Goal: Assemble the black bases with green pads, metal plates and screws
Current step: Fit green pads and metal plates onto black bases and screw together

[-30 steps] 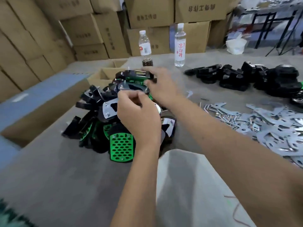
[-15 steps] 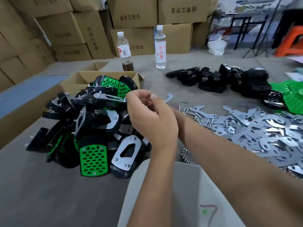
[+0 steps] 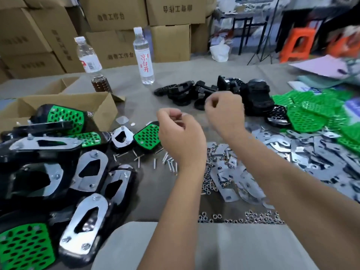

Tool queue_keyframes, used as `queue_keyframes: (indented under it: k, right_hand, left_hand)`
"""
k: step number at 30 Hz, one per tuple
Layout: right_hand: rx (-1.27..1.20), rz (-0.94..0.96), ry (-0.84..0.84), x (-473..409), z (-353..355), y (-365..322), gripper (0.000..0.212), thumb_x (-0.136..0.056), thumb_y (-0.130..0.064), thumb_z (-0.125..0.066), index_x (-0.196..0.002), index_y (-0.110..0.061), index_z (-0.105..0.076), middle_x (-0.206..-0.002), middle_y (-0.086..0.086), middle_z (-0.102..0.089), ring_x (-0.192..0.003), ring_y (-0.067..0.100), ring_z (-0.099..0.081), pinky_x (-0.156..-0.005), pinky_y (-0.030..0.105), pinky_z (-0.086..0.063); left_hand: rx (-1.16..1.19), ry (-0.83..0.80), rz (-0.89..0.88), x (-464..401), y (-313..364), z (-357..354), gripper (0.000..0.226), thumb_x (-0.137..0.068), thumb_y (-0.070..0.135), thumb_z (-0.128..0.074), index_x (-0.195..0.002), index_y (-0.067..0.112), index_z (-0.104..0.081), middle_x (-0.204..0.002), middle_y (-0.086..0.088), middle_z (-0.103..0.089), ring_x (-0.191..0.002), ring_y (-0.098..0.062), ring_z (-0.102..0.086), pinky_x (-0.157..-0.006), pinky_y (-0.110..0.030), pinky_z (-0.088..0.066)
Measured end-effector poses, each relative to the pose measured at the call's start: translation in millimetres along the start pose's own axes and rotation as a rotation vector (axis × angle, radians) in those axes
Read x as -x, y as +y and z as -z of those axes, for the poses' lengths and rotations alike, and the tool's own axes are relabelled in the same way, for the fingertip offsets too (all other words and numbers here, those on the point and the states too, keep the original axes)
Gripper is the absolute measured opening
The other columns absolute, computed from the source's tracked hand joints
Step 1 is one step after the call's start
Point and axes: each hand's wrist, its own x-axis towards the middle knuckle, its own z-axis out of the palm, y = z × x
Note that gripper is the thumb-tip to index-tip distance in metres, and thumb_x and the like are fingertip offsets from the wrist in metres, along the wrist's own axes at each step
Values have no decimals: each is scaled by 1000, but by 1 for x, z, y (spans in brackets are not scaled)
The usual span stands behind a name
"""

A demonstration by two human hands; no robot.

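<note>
The table (image 3: pixel 140 191) is crowded: finished bases (image 3: pixel 58 172) piled lower left, bare black bases (image 3: pixel 214 90) upper centre, green pads (image 3: pixel 311 115) and plates (image 3: pixel 321 152) right, screws (image 3: pixel 167 162) and nuts (image 3: pixel 253 219) centre. Boxes (image 3: pixel 116 14) and bottles (image 3: pixel 143 55) stand behind. A reach could scatter the loose nuts or topple the pile. Both hands, left (image 3: pixel 181 137) and right (image 3: pixel 224 114), hover with fingers curled; whether either grip holds anything I cannot tell.
</note>
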Motion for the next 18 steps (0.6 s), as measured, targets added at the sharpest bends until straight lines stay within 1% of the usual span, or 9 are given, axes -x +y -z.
queue_keyframes:
  k: [2, 4, 7, 9, 11, 12, 14, 16, 18]
  right_hand:
    - [275, -83, 199, -18, 21, 34, 29, -91, -36, -67, -114, -19, -71, -122, 15, -65, -120, 38, -54, -95, 41, -44]
    - [455, -257, 55, -30, 43, 65, 60, -87, -48, -75, -139, -27, -54, -142, 25, -46, -137, 47, -37, -105, 56, -39]
    - [403, -261, -110, -29, 52, 90, 69, -96, -42, -70, -156, -34, -37, -140, 28, -49, -131, 49, -47, -108, 57, -42]
    - [300, -149, -23, -23, 56, 98, 53, -102, -33, -62, -151, -22, -48, -128, 28, -60, -119, 47, -57, -101, 49, -47]
    - [160, -92, 150, -11, 65, 101, 34, -105, -27, -55, -133, -10, -63, -113, 22, -70, -109, 42, -62, -89, 41, -46]
    - [79, -106, 242, -2, 71, 102, 30, -106, -27, -51, -125, -9, -66, -105, 17, -72, -102, 38, -64, -82, 38, -42]
    - [-139, -167, 363, 15, 83, 99, 30, -108, -30, -45, -111, -10, -66, -89, 7, -69, -90, 35, -63, -77, 33, -39]
    - [-460, -279, 296, 29, 99, 102, 43, -109, -35, -38, -98, -2, -63, -83, 16, -68, -78, 38, -67, -71, 40, -52]
    - [-667, -375, 87, 42, 115, 111, 55, -110, -36, -37, -87, 7, -62, -70, 25, -67, -52, 34, -65, -46, 35, -50]
  left_hand:
    - [-22, -98, 44, 6, -2, -15, 14, -88, 3, -58, -90, 17, -54, -78, 11, -57, -65, 0, -53, -61, -19, -41]
    - [-49, -186, 85, 12, -4, -27, 16, -88, 5, -58, -89, 20, -54, -77, 9, -58, -64, -1, -53, -56, -15, -39]
    - [-69, -277, 127, 26, -4, -43, 15, -89, 4, -57, -88, 18, -55, -75, 7, -57, -60, 2, -53, -54, -14, -40]
    - [-78, -342, 179, 31, -7, -50, 11, -90, 6, -56, -89, 16, -56, -76, 3, -59, -62, -1, -56, -61, -23, -48]
    - [-52, -438, 281, 42, -7, -58, 6, -93, 10, -54, -91, 15, -57, -87, -9, -67, -77, -23, -68, -70, -44, -59]
    - [-43, -476, 312, 48, -6, -61, 5, -95, 13, -55, -92, 16, -57, -93, -13, -69, -84, -32, -71, -72, -47, -61]
    - [-39, -533, 330, 58, -6, -68, 7, -100, 24, -58, -100, 18, -59, -98, -12, -71, -81, -32, -75, -60, -33, -59]
    - [36, -598, 419, 69, -3, -76, 28, -102, 37, -61, -121, 17, -56, -103, -7, -68, -70, -18, -75, -53, -24, -56]
    - [166, -647, 622, 79, 1, -83, 44, -100, 41, -67, -131, 14, -53, -113, -10, -67, -75, -17, -74, -60, -32, -62]
